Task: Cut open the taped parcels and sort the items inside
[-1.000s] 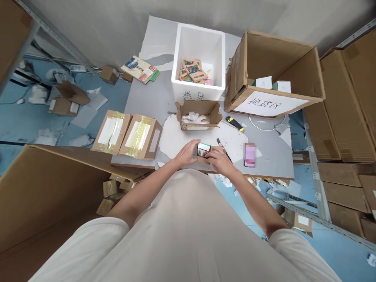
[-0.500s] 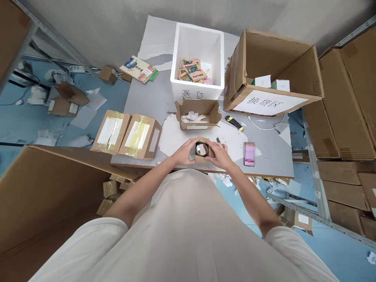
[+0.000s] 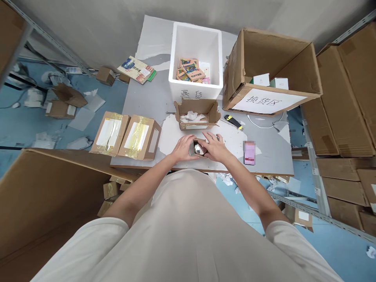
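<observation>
A small open cardboard box [image 3: 202,141] stands near the table's front edge. Inside it is a shiny, rounded, mirror-like item [image 3: 199,149] whose exact kind I cannot make out. My left hand [image 3: 185,148] is wrapped round the box's left side. On the right, my right hand [image 3: 217,149] has its fingers spread, and some fingertips reach over the box opening, against or very close to the shiny item. Just behind, a torn-open cardboard box [image 3: 184,126] holds crumpled white paper [image 3: 192,116].
Behind stand a white foam box [image 3: 195,88] with booklets and a large carton [image 3: 237,98]. A yellow-black box cutter [image 3: 234,122] and a phone [image 3: 249,152] lie on the right. Two taped parcels [image 3: 139,137] sit left; books [image 3: 136,69] lie at the far left corner.
My right hand has loosened from the box's side, spread its fingers and moved over the opening. The small box and shiny item look tilted differently. My left hand keeps its hold.
</observation>
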Available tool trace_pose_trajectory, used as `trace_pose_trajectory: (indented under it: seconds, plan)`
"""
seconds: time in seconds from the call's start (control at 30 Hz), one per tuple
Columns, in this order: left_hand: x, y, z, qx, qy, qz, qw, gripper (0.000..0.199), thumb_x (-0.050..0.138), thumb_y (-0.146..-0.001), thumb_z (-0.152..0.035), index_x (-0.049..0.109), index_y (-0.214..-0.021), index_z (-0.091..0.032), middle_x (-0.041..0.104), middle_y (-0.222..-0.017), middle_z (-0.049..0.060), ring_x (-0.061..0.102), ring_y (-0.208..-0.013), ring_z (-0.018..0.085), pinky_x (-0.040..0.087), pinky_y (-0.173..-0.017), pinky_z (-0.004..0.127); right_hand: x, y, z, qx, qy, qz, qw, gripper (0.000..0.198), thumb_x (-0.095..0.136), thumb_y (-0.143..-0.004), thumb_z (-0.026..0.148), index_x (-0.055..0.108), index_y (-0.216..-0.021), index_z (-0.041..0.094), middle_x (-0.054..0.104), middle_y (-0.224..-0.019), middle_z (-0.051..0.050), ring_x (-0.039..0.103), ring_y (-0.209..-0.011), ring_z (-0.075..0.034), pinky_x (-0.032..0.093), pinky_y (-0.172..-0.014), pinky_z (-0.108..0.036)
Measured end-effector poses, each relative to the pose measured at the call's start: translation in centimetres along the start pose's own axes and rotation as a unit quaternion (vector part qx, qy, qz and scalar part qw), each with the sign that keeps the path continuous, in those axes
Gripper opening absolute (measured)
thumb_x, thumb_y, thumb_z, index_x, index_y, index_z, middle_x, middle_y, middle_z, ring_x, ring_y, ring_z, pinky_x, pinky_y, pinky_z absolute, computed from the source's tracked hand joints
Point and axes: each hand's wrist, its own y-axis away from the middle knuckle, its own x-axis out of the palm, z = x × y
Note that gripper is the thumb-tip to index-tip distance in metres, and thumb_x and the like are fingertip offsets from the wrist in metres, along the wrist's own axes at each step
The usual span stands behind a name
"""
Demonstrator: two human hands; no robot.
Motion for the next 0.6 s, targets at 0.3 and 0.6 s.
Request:
trace_pose_trajectory:
  seconds: [0.3, 0.6]
  plan:
    - [0.8, -0.6, -0.8, -0.020, 0.004, 0.035, 0.999, 0.102, 0.081, -0.048, -0.059, 0.042, -0.131, -0.014, 0.050, -0.133, 0.021, 0.045, -0.126, 0.042, 0.024, -0.109, 0.064, -0.7, -2.6, 0.4, -0.127, 0.040, 0.041, 0.990, 0.049, 0.069, -0.069, 0.015, 0.060, -0.116, 0.009, 0.044, -0.144, -0.023, 0.033, -0.137, -0.036, 0.019, -0.112, -0.060]
    - [1.1, 0.1, -0.9, -0.074, 0.010, 0.024, 0.997, 0.100, 0.080, -0.055, -0.056, 0.039, -0.134, -0.012, 0.056, -0.127, 0.021, 0.053, -0.120, 0.040, 0.024, -0.110, 0.064, -10.3, -0.4, -2.3, -0.062, -0.272, -0.159, 0.947, 0.057, 0.067, -0.075, 0.036, 0.050, -0.127, 0.023, 0.062, -0.113, -0.009, 0.061, -0.092, -0.023, 0.050, -0.082, -0.039]
